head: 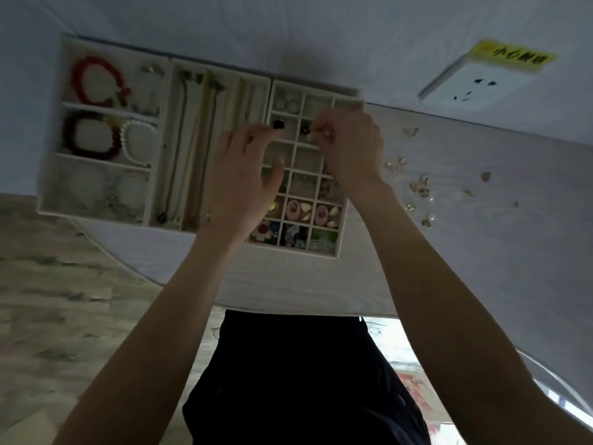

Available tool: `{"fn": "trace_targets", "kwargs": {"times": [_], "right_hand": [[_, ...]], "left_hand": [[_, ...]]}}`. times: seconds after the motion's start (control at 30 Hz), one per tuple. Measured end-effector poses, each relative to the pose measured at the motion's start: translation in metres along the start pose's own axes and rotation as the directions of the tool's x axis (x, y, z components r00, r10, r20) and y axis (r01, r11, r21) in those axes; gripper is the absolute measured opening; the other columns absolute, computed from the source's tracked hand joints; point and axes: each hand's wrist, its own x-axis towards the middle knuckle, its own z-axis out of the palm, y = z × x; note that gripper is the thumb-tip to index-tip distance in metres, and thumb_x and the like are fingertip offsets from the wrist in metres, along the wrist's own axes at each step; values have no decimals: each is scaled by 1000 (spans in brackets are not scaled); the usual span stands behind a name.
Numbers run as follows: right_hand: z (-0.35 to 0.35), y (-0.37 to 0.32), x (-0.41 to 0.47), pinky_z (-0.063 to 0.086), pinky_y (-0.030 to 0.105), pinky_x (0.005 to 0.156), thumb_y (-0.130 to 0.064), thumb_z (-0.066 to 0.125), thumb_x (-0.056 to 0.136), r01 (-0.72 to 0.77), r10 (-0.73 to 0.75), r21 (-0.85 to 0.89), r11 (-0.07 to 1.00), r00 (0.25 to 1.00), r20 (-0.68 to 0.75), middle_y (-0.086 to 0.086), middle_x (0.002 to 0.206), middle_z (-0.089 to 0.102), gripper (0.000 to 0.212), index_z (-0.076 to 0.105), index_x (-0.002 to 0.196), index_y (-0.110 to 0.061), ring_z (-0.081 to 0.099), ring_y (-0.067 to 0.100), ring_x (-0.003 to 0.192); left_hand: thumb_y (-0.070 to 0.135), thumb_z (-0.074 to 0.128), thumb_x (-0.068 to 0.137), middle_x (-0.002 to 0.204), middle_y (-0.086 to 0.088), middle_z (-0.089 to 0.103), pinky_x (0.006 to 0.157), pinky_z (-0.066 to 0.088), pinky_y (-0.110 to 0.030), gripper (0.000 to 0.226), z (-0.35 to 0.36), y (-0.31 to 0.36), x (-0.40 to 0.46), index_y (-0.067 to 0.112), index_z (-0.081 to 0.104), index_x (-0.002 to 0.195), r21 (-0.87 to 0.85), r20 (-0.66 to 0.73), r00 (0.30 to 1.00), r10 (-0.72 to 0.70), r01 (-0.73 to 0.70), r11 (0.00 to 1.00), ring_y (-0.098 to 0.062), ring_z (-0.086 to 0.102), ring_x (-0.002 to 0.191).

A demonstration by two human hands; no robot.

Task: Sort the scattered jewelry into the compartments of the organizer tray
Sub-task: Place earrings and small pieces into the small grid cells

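Black stud (278, 124) pinched in my left hand (244, 175), small piece gripped in right hand (349, 146); best lowered squarely into separate organizer tray (348, 200) cells.

A cream organizer tray (48, 175) is shown on a white table (481, 187). A red bracelet (96, 80) is seen at ten o'clock, gold pieces (417, 187) at three o'clock.

White wall socket (475, 83) w/ yellow label (516, 55) (blurred text).
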Motion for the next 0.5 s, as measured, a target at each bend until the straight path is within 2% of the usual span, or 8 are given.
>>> {"fn": "trace_targets", "kwargs": {"times": [0.13, 0.23, 0.37, 0.43, 0.5], "right_hand": [[0, -1, 1, 40, 26, 71, -33, 57, 92, 14, -11, -93, 996, 1000, 27, 1, 105, 68, 19, 64, 108, -26, 62, 21, 96], [-8, -1, -3, 35, 27, 67, -27, 51, 95, 71, -70, -168, 983, 997, 8, 5, 102, 67, 20, 64, 109, -22, 61, 25, 95], [-16, 3, -12, 41, 29, 63, -19, 45, 86, 199, -225, -144, 969, 955, -193, 8, 91, 66, 28, 72, 88, -11, 56, 29, 91], [-13, 9, -14, 47, 33, 67, -19, 44, 83, 252, -281, -161, 954, 940, -194, 10, 98, 63, 32, 74, 81, -11, 53, 32, 93], [-7, 14, -15, 46, 38, 74, -19, 46, 83, 281, -308, -174, 944, 939, -153, 11, 105, 61, 31, 76, 80, -14, 51, 33, 97]], "left_hand": [[20, 53, 90, 118, -8, 58, 95, 39, -28, 33, 1, -1, -1, 10, 60, 121, -39, 15, 1000, 9, -9, 999, -23, 50, 110], [18, 53, 91, 118, -8, 58, 95, 42, -31, 32, 0, -3, 0, 10, 60, 121, -66, 26, 999, 22, -21, 998, -24, 51, 110], [16, 54, 89, 116, -8, 59, 93, 44, -36, 30, 0, -3, 2, 8, 62, 118, -71, -1, 999, 36, -36, 997, -24, 53, 108], [17, 55, 89, 116, -8, 60, 93, 43, -34, 30, 1, -4, 4, 10, 62, 117, -34, -12, 1000, 25, -25, 999, -25, 52, 108], [21, 54, 89, 117, -6, 60, 95, 37, -30, 30, 3, -7, 6, 13, 63, 117, 31, -10, 1000, 16, -16, 999, -26, 52, 110]]}}
